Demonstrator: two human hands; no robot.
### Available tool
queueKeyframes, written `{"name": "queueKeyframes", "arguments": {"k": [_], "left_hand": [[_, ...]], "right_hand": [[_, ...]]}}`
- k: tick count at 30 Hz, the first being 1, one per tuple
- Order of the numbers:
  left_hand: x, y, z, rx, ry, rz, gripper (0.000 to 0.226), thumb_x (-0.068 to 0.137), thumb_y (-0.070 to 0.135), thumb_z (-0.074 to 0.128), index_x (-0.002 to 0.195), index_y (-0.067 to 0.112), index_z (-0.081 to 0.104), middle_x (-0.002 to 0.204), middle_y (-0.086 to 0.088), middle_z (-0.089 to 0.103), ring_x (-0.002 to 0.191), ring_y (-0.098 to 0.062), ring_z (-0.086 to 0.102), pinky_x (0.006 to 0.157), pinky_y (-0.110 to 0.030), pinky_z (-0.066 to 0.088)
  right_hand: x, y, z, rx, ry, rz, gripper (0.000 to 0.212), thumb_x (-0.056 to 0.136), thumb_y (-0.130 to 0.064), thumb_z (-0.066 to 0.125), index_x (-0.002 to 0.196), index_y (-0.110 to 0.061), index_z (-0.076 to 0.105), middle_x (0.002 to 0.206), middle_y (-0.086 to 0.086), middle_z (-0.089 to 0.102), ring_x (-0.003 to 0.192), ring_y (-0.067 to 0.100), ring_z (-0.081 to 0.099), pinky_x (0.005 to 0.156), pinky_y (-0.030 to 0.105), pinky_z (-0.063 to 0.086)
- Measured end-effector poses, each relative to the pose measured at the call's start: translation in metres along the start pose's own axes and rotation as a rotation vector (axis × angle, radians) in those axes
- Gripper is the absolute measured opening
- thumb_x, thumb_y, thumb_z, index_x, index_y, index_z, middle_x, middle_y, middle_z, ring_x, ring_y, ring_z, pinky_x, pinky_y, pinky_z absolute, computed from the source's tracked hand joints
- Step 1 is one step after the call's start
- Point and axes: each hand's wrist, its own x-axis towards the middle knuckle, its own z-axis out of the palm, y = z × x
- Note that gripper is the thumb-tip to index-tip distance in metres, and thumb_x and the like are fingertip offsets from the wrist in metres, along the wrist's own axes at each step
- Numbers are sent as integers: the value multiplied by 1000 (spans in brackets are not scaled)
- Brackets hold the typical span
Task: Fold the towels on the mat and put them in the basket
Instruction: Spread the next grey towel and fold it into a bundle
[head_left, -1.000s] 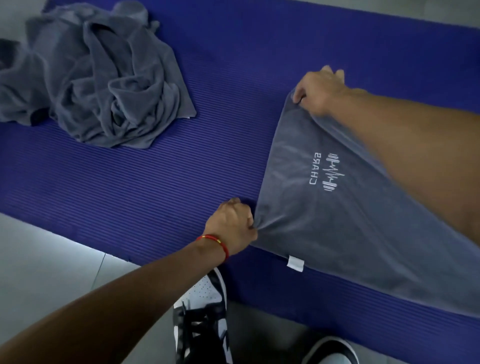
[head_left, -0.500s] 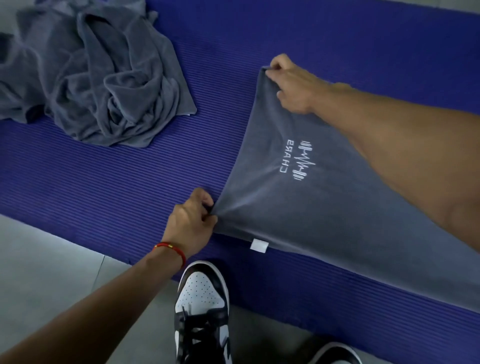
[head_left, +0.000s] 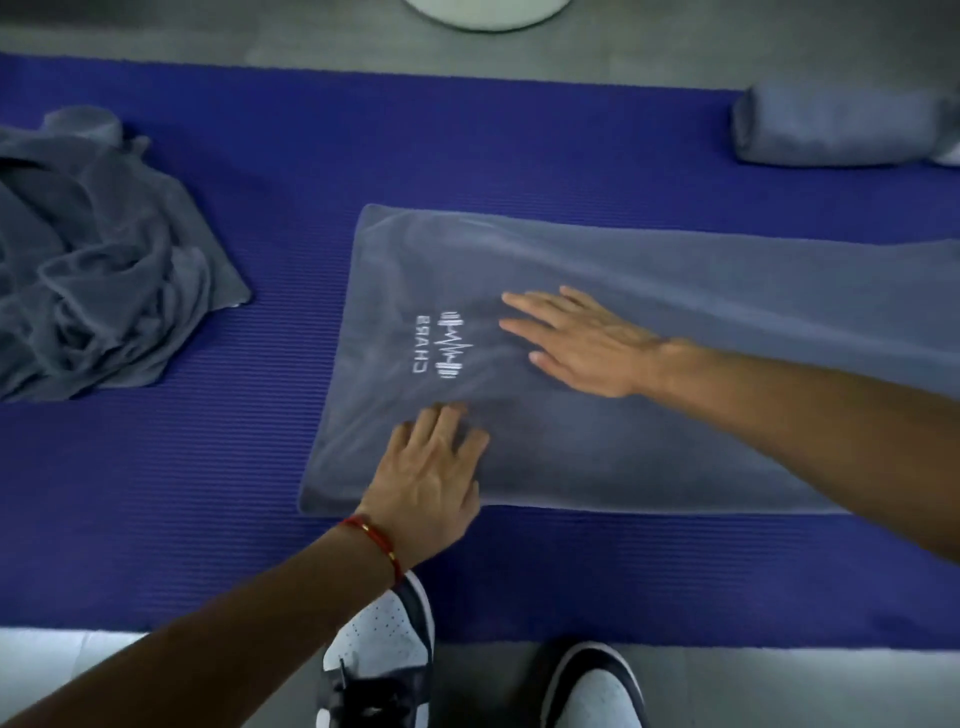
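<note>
A grey towel (head_left: 649, 436) with a white logo lies flat and lengthwise on the blue mat (head_left: 156, 493), running off the right edge. My left hand (head_left: 431, 478), a red bracelet on its wrist, rests flat on the towel's near left part. My right hand (head_left: 582, 343) lies flat with straight fingers on the towel, just right of the logo. A crumpled heap of grey towels (head_left: 98, 270) sits on the mat at the left. A rolled grey towel (head_left: 841, 127) lies at the far right. No basket is in view.
My two black-and-white shoes (head_left: 384, 660) stand on the grey floor at the mat's near edge. A round white object (head_left: 483, 13) shows at the top edge, beyond the mat. Bare mat lies between the heap and the flat towel.
Both hands let go of the towel's left corners, which they were pulling leftward. The towel now lies flat and both palms rest on it. The view has tilted up and right.
</note>
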Motion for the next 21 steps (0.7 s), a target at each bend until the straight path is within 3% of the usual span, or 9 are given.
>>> {"name": "queueKeyframes", "arguments": {"k": [3,6,8,10,11,13,16,18,21], "left_hand": [[17,42,8,-12,-9,221,42,80,34,66,120,21,60,135,-12,51,124,-33,51,93,-50,52],[40,82,15,-10,-64,354,50,80,40,68,127,22,61,145,-13,49,131,-35,48,97,-55,51],[54,105,18,54,-171,424,60,88,46,63,143,24,50,158,-14,33,144,-35,34,107,-58,41],[67,131,27,122,-246,474,65,95,47,59,152,24,37,164,-12,19,151,-33,22,116,-56,31],[71,138,30,138,-239,489,62,95,45,62,149,23,41,160,-12,26,148,-32,28,115,-55,34],[81,147,33,152,-161,505,46,86,37,76,124,18,59,131,-10,53,121,-28,54,95,-47,51],[98,149,36,100,-88,530,17,86,25,75,90,15,62,96,-3,55,90,-23,58,73,-40,51],[110,147,34,114,-71,543,15,88,22,72,82,16,60,91,-2,54,84,-22,57,69,-40,49],[121,146,31,75,-97,499,12,98,21,58,90,13,58,99,-2,52,92,-22,55,75,-39,47]], "right_hand": [[-96,26,16,-23,-62,169,58,106,-45,26,160,-25,30,172,1,12,154,24,25,125,50,15],[-193,46,31,46,-8,425,65,97,-49,24,149,-21,51,160,8,40,137,33,50,111,55,39],[-254,50,45,79,38,581,62,94,-47,31,137,-15,62,146,15,55,125,40,59,101,59,48],[-311,43,54,124,41,820,55,96,-43,40,138,-14,61,145,16,55,126,42,57,102,59,46],[-329,40,57,161,3,929,49,98,-38,46,141,-16,57,146,14,51,129,40,53,104,57,44],[-354,36,64,222,-94,1082,41,99,-35,51,136,-18,52,141,11,49,129,37,50,103,54,42],[-374,31,74,264,-225,1139,25,99,-36,50,115,-18,54,125,8,59,118,33,57,98,51,46],[-377,32,81,303,-233,1118,22,98,-35,52,113,-19,54,122,6,58,116,31,58,98,51,46],[-374,44,91,420,-89,1204,37,96,-33,58,129,-18,49,132,10,50,121,35,55,101,54,47]]}}
